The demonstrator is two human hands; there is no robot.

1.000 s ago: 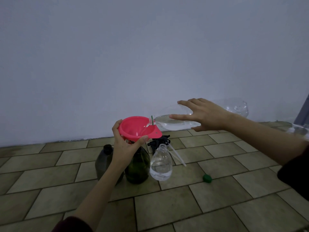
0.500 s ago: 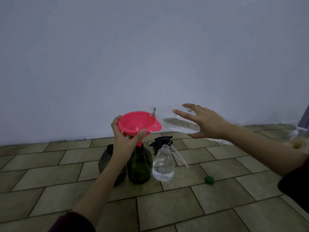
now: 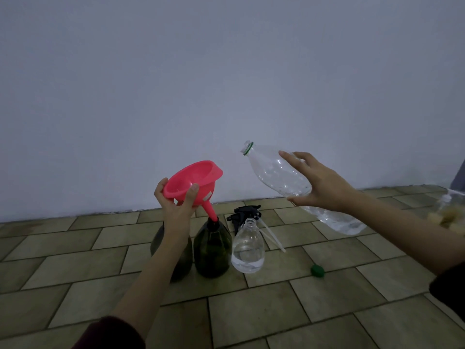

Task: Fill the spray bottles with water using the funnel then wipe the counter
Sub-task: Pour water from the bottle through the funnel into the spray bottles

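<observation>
My left hand [image 3: 176, 205] grips the rim of a pink funnel [image 3: 193, 178], which is tilted with its spout tip at the mouth of a dark green spray bottle [image 3: 212, 250]. My right hand [image 3: 319, 183] holds a large clear plastic bottle [image 3: 279, 172], neck raised up and to the left, a little water left at its lower end. A small clear spray bottle [image 3: 247, 248], uncapped and partly filled, stands right of the green one. Another dark bottle [image 3: 157, 244] stands behind my left forearm, mostly hidden.
A black spray head [image 3: 242, 214] with a white dip tube lies on the tiled surface [image 3: 327, 285] behind the clear bottle. A green cap [image 3: 317, 270] lies to the right. A blurred bag with yellowish contents [image 3: 450, 212] sits at the right edge. The wall is close behind.
The large bottle has swung from pouring into the funnel to neck-up, away from it. The funnel has tipped from level to tilted, its spout lifting in the green bottle's mouth.
</observation>
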